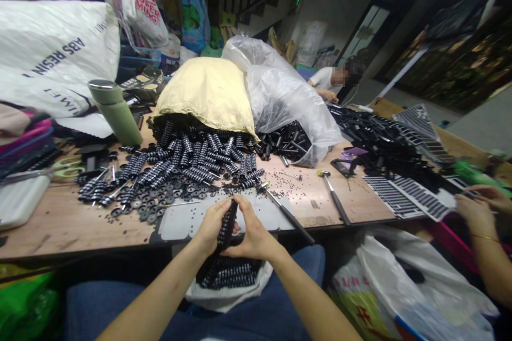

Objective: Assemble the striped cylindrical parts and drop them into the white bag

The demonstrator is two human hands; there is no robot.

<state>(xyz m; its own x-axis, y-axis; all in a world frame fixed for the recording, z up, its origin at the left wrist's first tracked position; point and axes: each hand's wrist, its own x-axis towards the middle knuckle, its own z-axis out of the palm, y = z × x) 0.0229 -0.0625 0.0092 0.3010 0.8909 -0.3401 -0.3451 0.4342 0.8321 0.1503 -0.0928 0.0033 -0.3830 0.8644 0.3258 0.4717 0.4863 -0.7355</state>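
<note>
My left hand [210, 228] and my right hand [256, 231] are both closed around a long black piece [228, 223] with rows of pale marks, held tilted at the table edge. Fingers and thumbs meet near its upper end; part of it is hidden. Below my hands, a white bag [224, 302] in my lap holds several similar black-and-white ridged pieces [236, 274]. Behind my hands lies a pale grey sheet [180, 221] with small black bits. Beyond it, black-and-white ridged rollers [196, 149] are heaped with loose black discs [152, 207].
Two hammers [288, 215] [335, 197] lie to the right. A yellow sack [204, 87], a clear plastic bag [288, 95] and a green flask [116, 111] stand behind. Another person's hands [478, 207] work at far right; one more person [328, 82] sits across the table.
</note>
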